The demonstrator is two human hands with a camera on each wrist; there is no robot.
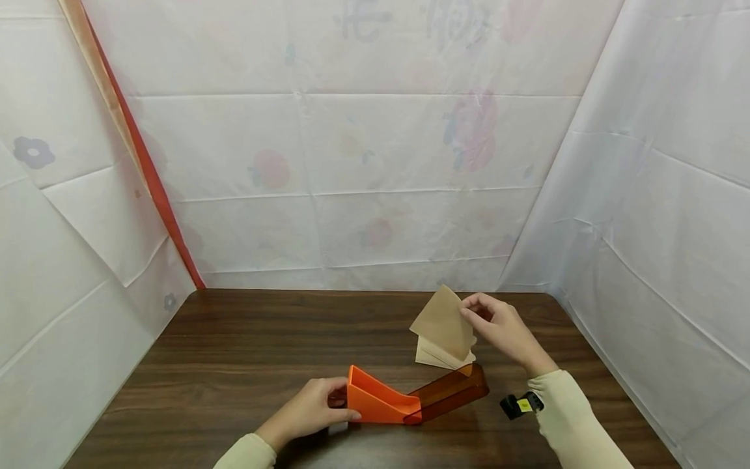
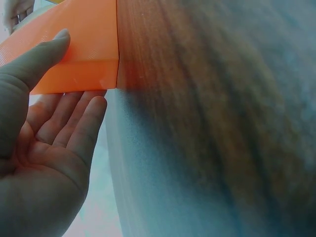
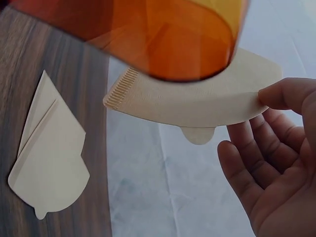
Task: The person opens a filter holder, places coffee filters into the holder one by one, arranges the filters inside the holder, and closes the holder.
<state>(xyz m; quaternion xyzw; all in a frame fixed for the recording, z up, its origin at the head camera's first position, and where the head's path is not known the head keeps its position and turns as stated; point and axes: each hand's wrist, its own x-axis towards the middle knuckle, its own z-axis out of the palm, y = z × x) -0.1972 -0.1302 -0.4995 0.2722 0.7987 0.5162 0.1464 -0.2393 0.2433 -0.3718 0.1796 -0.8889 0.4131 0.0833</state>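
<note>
From afar, I see parted left fingers (image 2: 86, 121) hold the orange box (image 1: 375, 407) — right fingers (image 1: 477, 300) pinch a paper filter (image 1: 441, 322) beyond it.

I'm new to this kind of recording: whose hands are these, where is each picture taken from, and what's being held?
These are one person's bare hands; there is no robot. The wide picture comes from a head-worn camera, the other two from a camera on each wrist. The left hand grips the orange holder by its tall end; its see-through brown lid is open. The right hand pinches a tan paper filter, raised above more filters lying on the dark wooden table.
</note>
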